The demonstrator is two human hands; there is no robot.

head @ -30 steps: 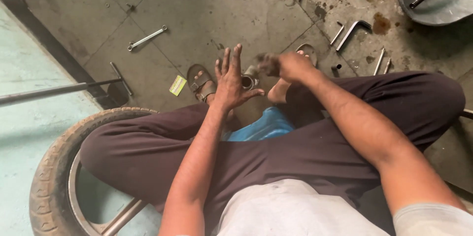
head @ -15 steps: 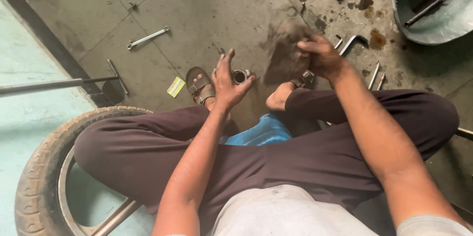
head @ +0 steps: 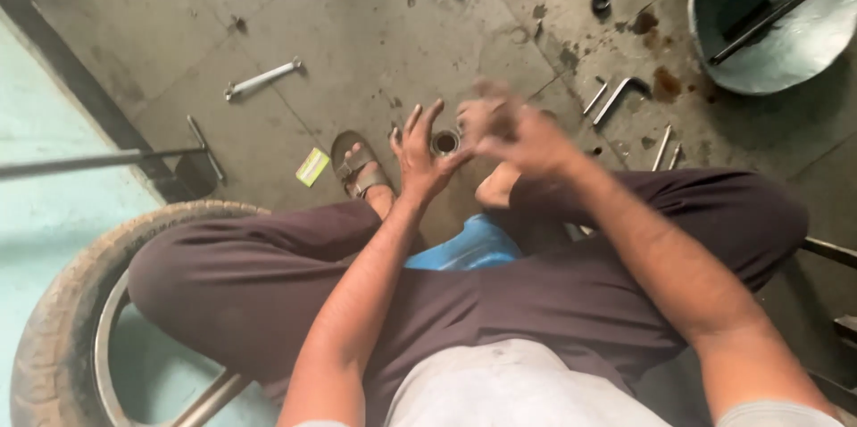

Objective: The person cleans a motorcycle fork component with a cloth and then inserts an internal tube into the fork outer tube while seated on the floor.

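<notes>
A: Where is there open room?
B: Bare floor [head: 375, 43] lies toward twelve o'clock; a wheel [head: 62, 320] crowds eight.
A: And the hands?
B: The left hand [head: 421, 155], fingers spread wide, cradles a small metal ring [head: 445, 141]. The right hand [head: 518, 137], just at three of the ring, is blurred; I cannot tell its grip.

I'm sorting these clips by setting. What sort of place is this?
Most likely a vehicle repair workshop floor. A spanner and bent metal keys lie on the stained concrete, a tyre on its rim sits beside the person, and a metal basin stands nearby.
</notes>
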